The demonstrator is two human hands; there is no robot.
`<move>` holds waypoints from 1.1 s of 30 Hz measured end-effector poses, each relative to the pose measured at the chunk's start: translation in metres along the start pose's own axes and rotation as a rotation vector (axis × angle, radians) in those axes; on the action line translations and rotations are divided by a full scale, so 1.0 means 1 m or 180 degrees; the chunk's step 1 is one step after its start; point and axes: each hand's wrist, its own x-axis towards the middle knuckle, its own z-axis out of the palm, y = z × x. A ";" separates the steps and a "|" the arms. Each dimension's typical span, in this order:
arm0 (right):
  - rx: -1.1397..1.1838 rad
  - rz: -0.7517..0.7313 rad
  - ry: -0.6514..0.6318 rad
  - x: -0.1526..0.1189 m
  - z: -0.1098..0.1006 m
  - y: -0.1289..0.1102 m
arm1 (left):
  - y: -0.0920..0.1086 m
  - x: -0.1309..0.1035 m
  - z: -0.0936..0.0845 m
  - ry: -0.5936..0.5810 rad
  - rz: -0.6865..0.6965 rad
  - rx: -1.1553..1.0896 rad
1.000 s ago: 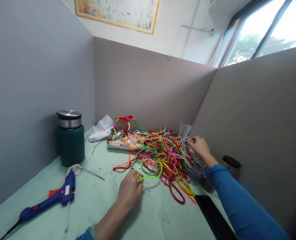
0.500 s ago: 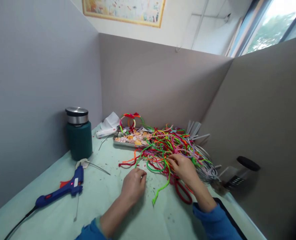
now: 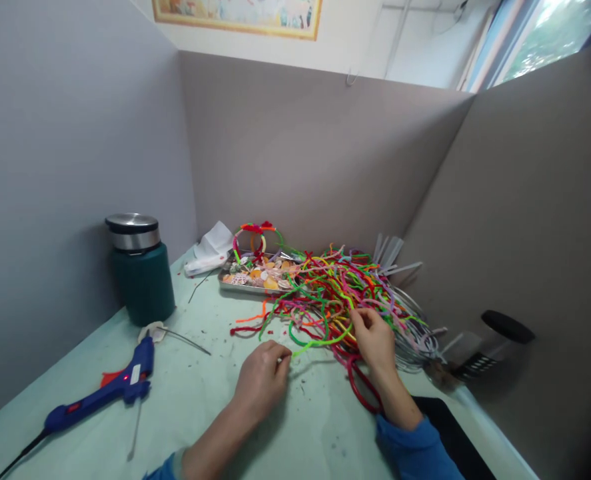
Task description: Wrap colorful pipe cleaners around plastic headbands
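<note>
A lime-green pipe cleaner (image 3: 320, 343) runs in a curve between my two hands above the pale green tabletop. Its near end meets the closed thumb and forefinger of my left hand (image 3: 262, 373). Farther along, my right hand (image 3: 376, 339) pinches it at the front edge of a tangled heap of coloured pipe cleaners (image 3: 360, 283). Under the right wrist a dark red pipe cleaner loop (image 3: 360, 387) lies on the table. The curled fingers hide the exact grip of both hands.
Behind the hands is a metal tray (image 3: 245, 288) of shells and small pieces, with crumpled white tissue (image 3: 212, 250) beside it. At left are a blue glue gun (image 3: 100, 395) with its cord and a dark green flask (image 3: 142, 283). A black-lidded clear container (image 3: 495, 340) stands at right. Grey partitions enclose the table.
My left hand has closed on the end of the lime-green pipe cleaner, which hung loose before. My right hand has shifted slightly and pinches its other part. The whole view has tilted a little.
</note>
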 end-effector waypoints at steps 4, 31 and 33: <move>0.0946 0.0328 -0.0403 -0.006 0.009 -0.003 | 0.002 0.002 0.000 -0.0044 -0.0073 -0.0285; 0.1192 0.0341 -0.0925 -0.023 0.010 -0.018 | -0.008 0.011 -0.001 -0.0525 -0.0680 -0.1698; 0.1223 0.0364 -0.1364 -0.024 -0.012 -0.020 | -0.013 0.016 -0.009 -0.0083 -0.0742 -0.1631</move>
